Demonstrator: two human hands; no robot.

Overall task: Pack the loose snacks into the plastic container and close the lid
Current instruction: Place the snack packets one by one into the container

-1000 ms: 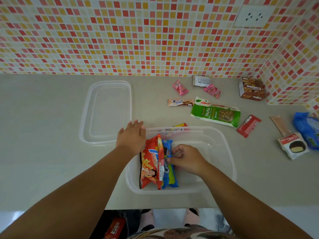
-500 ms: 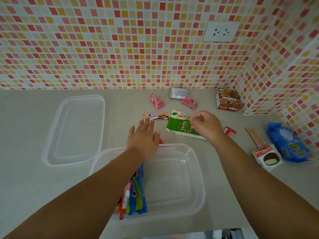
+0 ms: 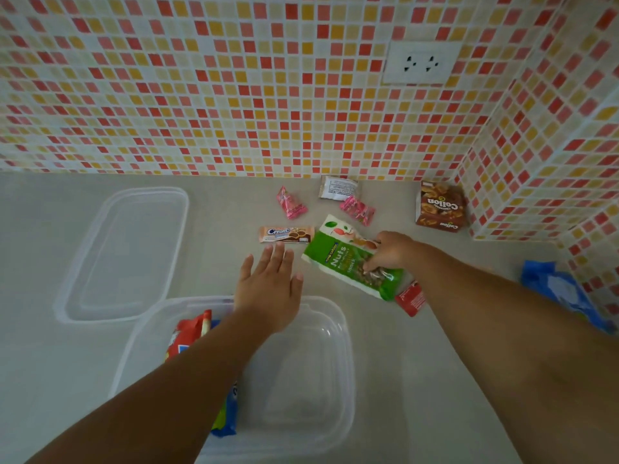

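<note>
The clear plastic container (image 3: 338,333) stands near the counter's front edge. A red snack bag (image 3: 187,333) and a blue packet (image 3: 227,416) stand on edge along its left side, partly hidden by my left arm. My left hand (image 3: 268,289) hovers flat, fingers apart, over the container's far rim. My right hand (image 3: 390,251) grips the green nuts bag (image 3: 348,259), tilted above the counter just beyond the container. The clear lid (image 3: 130,249) lies to the left.
Loose on the counter: a cream biscuit bar (image 3: 286,234), two pink candies (image 3: 290,203) (image 3: 357,211), a white sachet (image 3: 337,187), a brown Collon box (image 3: 439,206), a red packet (image 3: 411,298), a blue bag (image 3: 562,289). Tiled walls stand behind and at right.
My right hand left the container, reached to the nuts bag and closed on it, tilting it up. My left hand moved forward off the container's left side. The camera view tilted upward.
</note>
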